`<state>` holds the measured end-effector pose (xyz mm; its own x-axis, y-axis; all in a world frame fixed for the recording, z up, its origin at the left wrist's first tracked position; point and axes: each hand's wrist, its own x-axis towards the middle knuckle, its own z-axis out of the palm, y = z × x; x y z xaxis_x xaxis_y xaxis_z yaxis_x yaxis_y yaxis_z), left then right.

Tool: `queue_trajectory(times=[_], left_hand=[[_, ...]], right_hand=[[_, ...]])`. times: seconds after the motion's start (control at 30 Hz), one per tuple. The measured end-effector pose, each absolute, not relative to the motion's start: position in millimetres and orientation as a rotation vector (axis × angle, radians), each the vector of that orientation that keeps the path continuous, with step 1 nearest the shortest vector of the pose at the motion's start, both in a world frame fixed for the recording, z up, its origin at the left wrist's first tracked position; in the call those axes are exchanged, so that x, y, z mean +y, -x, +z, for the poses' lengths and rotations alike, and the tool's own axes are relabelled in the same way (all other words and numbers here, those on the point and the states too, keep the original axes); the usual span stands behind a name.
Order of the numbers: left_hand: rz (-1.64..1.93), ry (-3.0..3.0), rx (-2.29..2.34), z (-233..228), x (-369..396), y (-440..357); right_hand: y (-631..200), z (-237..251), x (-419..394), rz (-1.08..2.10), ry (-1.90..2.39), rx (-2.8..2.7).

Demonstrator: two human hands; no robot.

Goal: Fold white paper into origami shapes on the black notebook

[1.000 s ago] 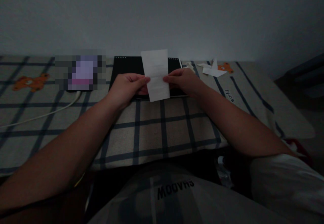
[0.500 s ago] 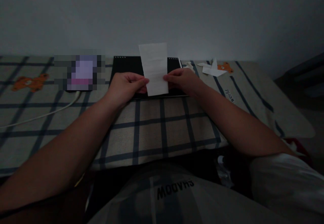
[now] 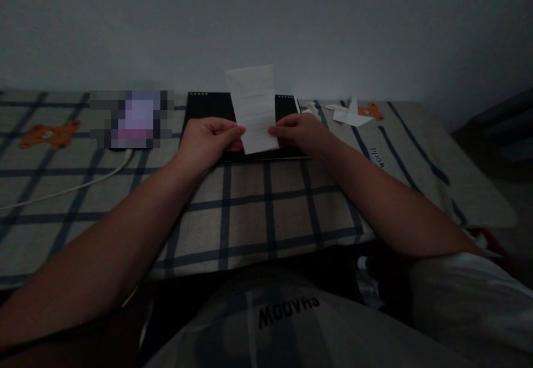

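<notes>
Left hand (image 3: pixel 208 140) and right hand (image 3: pixel 302 132) pinching the side edges of a white paper strip (image 3: pixel 254 107), upright above a black notebook (image 3: pixel 210 110). Beneath, a plaid-covered worktop (image 3: pixel 258 212) against a bare wall (image 3: pixel 266 24). Dim light; blurred patch (image 3: pixel 133 118) at left unreadable.

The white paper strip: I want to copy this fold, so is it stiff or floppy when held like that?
The white paper strip, pinched at its lower edges by the left hand and right hand, stands upright, so probably fairly stiff. It looks thin, likely light. Faint cross creases suggest it bends easily.
</notes>
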<state>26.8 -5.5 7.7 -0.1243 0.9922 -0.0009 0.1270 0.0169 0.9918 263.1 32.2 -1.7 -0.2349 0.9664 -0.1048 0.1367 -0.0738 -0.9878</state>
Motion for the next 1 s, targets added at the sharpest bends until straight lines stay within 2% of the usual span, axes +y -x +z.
queue_trajectory(times=[0.13,1.0], left_hand=[[1.255,-1.232,1.382,8,-6,-26],[1.219,-1.347,1.442,5,3,-17]], right_hand=[[-264,-1,31,1.488,1.193,-1.453],[-267,2,31,1.576,1.217,-1.522]])
